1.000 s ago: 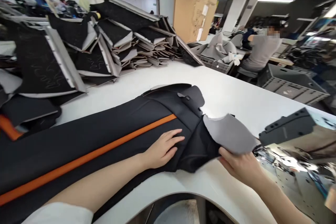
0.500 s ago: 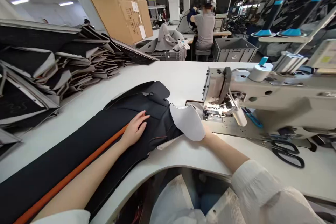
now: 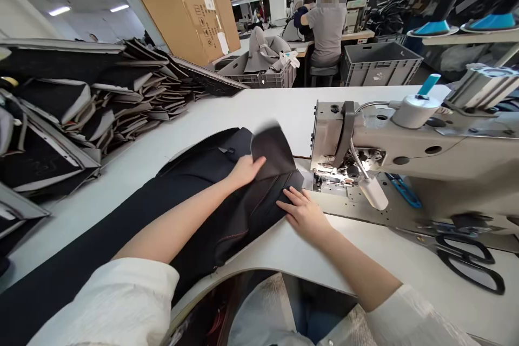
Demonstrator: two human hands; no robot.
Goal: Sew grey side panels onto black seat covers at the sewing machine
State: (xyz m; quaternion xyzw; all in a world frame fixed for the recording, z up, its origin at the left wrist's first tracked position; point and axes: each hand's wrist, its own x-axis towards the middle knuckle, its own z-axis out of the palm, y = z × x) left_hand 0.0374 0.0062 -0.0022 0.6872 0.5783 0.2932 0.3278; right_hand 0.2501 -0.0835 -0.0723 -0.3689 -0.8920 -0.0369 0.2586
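Observation:
A long black sewn cover (image 3: 190,184) with red stitching lies across the white table, its right end close to the needle area of the sewing machine (image 3: 336,167). My left hand (image 3: 245,170) is closed on a dark flap (image 3: 273,151) at that end, which stands up from the rest and is blurred at its top. My right hand (image 3: 308,216) rests with fingers spread on the cover's right edge, just in front of the machine bed. The fingertips of the left hand are hidden behind the flap.
Black scissors (image 3: 472,262) and a blue-handled tool (image 3: 403,190) lie at the machine's right. Stacked dark panels (image 3: 133,92) fill the table's left side. Behind are a cardboard box (image 3: 206,24), grey crates (image 3: 381,65) and a seated person (image 3: 327,32).
My left hand has moved right and gripped the flap, which has flipped from its pale side to its dark side. My right hand has come off the flap and lies flat on the cover.

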